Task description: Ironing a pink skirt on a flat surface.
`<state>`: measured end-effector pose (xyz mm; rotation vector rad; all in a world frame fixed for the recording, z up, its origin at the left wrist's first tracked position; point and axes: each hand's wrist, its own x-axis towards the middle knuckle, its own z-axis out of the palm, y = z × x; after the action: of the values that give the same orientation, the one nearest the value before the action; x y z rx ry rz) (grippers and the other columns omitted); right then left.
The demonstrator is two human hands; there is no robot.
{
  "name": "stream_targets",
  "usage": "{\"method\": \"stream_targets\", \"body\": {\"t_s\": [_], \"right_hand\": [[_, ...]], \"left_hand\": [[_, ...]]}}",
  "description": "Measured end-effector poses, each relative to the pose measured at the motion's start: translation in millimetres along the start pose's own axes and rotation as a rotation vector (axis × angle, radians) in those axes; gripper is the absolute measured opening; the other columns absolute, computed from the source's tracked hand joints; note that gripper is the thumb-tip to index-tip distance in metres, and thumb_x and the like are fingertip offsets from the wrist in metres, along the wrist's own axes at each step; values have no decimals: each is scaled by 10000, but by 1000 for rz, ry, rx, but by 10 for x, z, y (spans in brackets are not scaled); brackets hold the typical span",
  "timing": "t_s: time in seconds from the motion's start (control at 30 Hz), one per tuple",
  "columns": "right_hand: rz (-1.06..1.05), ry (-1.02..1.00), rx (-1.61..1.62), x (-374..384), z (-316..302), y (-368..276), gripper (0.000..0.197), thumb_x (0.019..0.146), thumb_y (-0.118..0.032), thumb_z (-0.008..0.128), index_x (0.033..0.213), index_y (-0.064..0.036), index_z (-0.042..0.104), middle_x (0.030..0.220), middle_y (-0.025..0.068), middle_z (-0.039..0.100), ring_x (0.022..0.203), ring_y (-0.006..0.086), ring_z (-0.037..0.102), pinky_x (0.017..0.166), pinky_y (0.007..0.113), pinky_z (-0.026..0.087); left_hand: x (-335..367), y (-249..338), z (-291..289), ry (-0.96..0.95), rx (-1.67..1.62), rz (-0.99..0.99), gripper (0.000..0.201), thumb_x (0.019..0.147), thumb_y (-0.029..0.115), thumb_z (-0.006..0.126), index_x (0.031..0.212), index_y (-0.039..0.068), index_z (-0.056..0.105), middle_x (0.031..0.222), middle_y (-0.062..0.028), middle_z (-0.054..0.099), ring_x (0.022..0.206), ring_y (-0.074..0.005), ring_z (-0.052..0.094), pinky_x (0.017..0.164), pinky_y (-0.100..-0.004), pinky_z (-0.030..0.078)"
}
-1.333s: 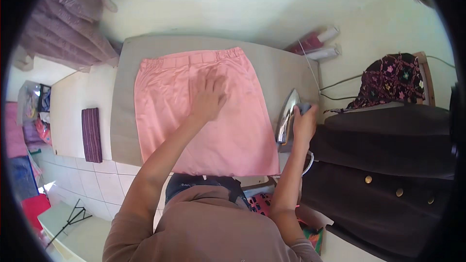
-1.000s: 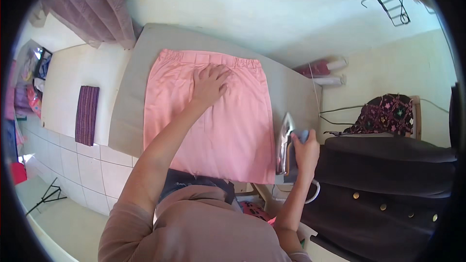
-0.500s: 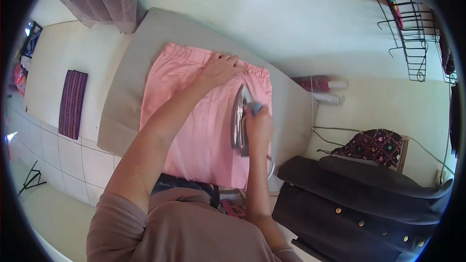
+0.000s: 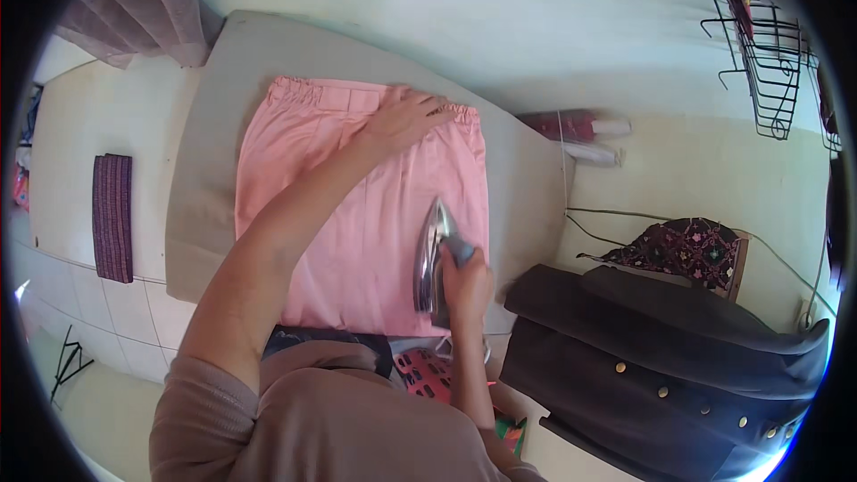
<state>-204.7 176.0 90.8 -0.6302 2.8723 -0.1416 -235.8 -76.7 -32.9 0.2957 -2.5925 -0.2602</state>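
Note:
A pink satin-like garment (image 4: 348,214) with a gathered elastic waistband lies spread on a grey padded surface (image 4: 214,161), its waistband toward the wall. My right hand (image 4: 467,288) is wrapped round the handle of a clothes iron (image 4: 435,254). The iron's silver soleplate rests on the right side of the cloth, low down, tip pointing away from me. My left hand (image 4: 408,122) lies flat with its fingers extended on the waistband at the right, pressing the cloth. My left forearm crosses over the garment.
A dark coat (image 4: 661,357) with gold buttons is at the right, near a patterned dark cloth (image 4: 687,250). A black wire rack (image 4: 772,71) hangs upper right. Left lies a folded striped cloth (image 4: 113,219). A pink perforated basket (image 4: 421,373) stands below the near edge.
The iron has slid down the garment toward me with my right hand. My left hand stays on the waistband. The whole view has shifted slightly.

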Motion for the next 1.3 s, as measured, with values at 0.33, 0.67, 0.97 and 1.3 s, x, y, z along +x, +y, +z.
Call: {"method": "stream_targets", "body": {"t_s": [0.33,0.67,0.97,1.3], "right_hand": [[58,-13,64,270,-44,-52,476,799,-426,681,918,27,594,825,263,645,797,444,629,686,504,486],[71,51,42,197,-72,319,451,794,-417,694,869,15,587,774,262,634,757,445,624,652,504,476],[33,45,101,589,-93,267,471,791,-450,680,889,1,585,773,254,639,778,446,623,659,511,485],[101,91,92,419,-118,366,455,778,-411,698,870,24,601,804,265,641,791,442,626,674,494,491]], "left_hand": [[236,112,11,-61,21,36,230,830,168,539,1014,206,672,1163,51,545,1079,-132,496,887,-377,380],[152,189,-10,81,-122,102,400,799,81,542,1187,167,591,1085,-29,556,1038,-225,528,927,-363,423],[186,124,44,0,-275,0,313,807,109,599,1097,201,675,1022,-68,541,997,-249,537,868,-381,442],[280,217,71,-3,-379,-152,306,787,46,604,1031,191,718,946,-71,545,951,-251,553,850,-381,443]]}}
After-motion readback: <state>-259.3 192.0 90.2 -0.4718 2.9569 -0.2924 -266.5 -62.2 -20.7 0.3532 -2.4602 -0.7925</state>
